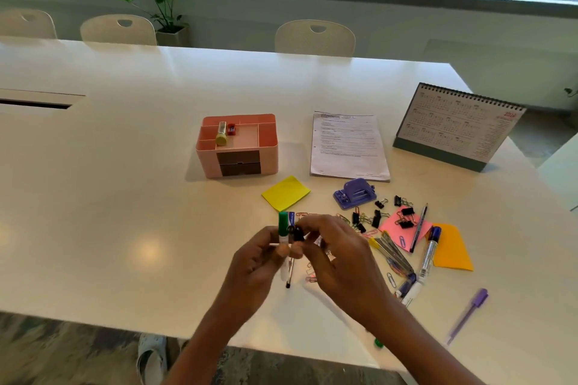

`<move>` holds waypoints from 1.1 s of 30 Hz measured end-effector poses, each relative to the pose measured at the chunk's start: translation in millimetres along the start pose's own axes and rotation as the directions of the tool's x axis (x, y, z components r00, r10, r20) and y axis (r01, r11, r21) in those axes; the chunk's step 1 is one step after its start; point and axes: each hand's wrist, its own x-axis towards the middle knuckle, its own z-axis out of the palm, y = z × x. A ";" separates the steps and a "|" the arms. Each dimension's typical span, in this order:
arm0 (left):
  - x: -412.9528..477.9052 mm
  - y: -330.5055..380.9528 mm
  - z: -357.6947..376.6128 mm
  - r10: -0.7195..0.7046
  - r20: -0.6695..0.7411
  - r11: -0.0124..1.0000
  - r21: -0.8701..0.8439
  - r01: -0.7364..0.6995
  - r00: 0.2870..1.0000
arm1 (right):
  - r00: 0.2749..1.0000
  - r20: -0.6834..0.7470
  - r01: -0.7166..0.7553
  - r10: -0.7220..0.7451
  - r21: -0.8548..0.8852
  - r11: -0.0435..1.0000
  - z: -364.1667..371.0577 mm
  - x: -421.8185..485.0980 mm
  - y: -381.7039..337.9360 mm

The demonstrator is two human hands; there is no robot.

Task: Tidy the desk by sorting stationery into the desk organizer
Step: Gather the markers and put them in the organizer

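Note:
My left hand (pixel 255 259) grips a small bunch of pens and markers upright, among them a green-capped marker (pixel 283 226) and a black-tipped pen (pixel 289 275). Fingers of my right hand (pixel 336 256) pinch the bunch near its top, at a black cap (pixel 297 234). Both hands hover over the white desk (pixel 125 197), in front of the pink desk organizer (pixel 237 147). A yellow-capped tube (pixel 221 134) and a red sharpener (pixel 231 129) lie in the organizer's top tray.
Loose on the desk at the right: yellow sticky notes (pixel 286 193), a purple hole punch (pixel 353 194), black binder clips (pixel 403 217), paper clips, a blue marker (pixel 430 251), a purple pen (pixel 467 316), pink and orange notes. A printed sheet (pixel 348 145) and calendar (pixel 459 126) stand behind.

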 end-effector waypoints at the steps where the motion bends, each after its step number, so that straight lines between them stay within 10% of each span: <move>1: 0.5 1.8 7.3 -0.007 0.001 0.998 -0.059 0.007 1.000 | 0.998 -0.026 -0.054 0.056 0.069 0.996 -0.6 1.8 -3.5; 13: -2.9 9.4 39.6 -0.173 0.164 0.959 -0.195 0.204 0.971 | 0.927 -0.070 -0.330 0.368 0.314 0.890 -15.6 0.9 0.8; 25: -0.6 7.7 40.6 -0.355 0.137 0.778 -0.504 0.374 0.925 | 0.871 -0.034 -0.476 0.489 -0.299 0.827 -98.6 -69.7 53.9; 33: 1.8 4.5 49.1 -0.409 0.158 0.723 -0.546 0.425 0.899 | 0.827 0.335 -0.243 0.452 -0.512 0.824 -91.5 -113.5 49.3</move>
